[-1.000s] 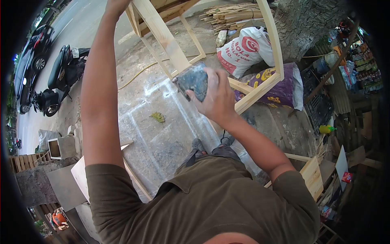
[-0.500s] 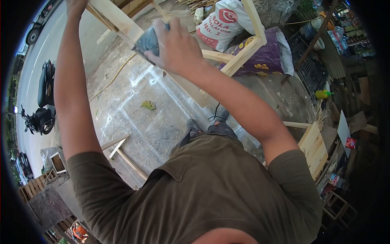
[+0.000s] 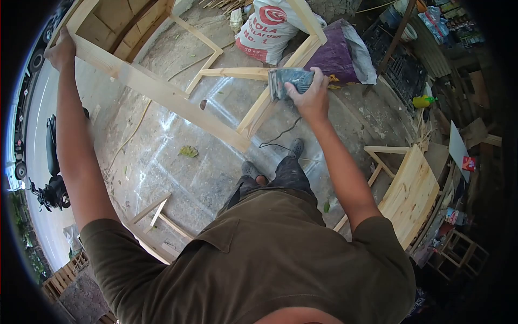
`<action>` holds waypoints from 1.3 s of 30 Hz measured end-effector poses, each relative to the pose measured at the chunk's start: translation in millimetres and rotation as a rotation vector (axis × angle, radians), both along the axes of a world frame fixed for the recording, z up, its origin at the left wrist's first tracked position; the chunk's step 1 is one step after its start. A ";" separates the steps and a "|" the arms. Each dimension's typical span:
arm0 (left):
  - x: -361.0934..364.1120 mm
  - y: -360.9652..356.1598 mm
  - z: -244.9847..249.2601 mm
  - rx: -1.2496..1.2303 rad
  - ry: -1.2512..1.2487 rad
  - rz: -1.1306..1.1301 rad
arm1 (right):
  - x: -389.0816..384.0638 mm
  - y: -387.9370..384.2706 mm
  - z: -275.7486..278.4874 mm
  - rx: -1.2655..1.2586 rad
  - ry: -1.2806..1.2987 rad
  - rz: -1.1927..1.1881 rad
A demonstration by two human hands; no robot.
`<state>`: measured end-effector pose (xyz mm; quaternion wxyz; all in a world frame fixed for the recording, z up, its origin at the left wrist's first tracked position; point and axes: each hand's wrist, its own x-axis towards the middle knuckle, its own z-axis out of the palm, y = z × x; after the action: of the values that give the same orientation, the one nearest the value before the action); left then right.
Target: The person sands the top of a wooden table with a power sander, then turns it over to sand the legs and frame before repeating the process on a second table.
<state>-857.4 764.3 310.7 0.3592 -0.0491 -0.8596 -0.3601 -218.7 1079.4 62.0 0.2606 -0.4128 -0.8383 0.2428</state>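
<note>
My right hand [image 3: 311, 98] is wrapped round a dusty blue power sander [image 3: 285, 82], which rests against a slanting rail of a pale wooden furniture frame [image 3: 175, 102]. A dark cord [image 3: 278, 137] loops on the ground below the sander. At the upper left, my left hand [image 3: 62, 52] grips the frame's far end, its fingers closed on the edge. The frame's long board runs from that hand toward my feet. Darker wooden panels [image 3: 118, 27] show inside its upper part.
A white printed sack [image 3: 267, 32] and a purple sack [image 3: 337, 56] lie behind the frame. A wooden panel piece [image 3: 413, 189] stands to the right. Thin wooden legs [image 3: 162, 210] lie at lower left. A motorbike [image 3: 54, 189] and a road are further left.
My right hand has carried the sander from the long board rightward to the slanting rail. My left hand stays on the frame, and the view has shifted to show more of it.
</note>
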 end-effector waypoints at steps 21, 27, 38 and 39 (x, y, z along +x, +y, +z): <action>555.9 131.0 -305.5 -0.926 -0.504 -0.785 | 38.6 148.3 -33.7 -0.032 0.049 0.161; 582.8 152.7 -319.3 -0.707 -0.487 -0.486 | -8.9 261.6 -16.1 0.114 0.113 0.164; 590.4 160.5 -321.5 -0.815 -0.721 -0.534 | 66.7 208.9 -59.8 0.169 0.146 0.627; 591.9 161.5 -323.4 -0.807 -0.715 -0.524 | 63.4 224.8 -55.8 0.152 0.143 0.591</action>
<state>-265.5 925.8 -12.7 -0.1002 -0.2678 -0.9552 -0.0759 -155.3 1304.2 6.2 0.2670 -0.1123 -0.9173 0.2733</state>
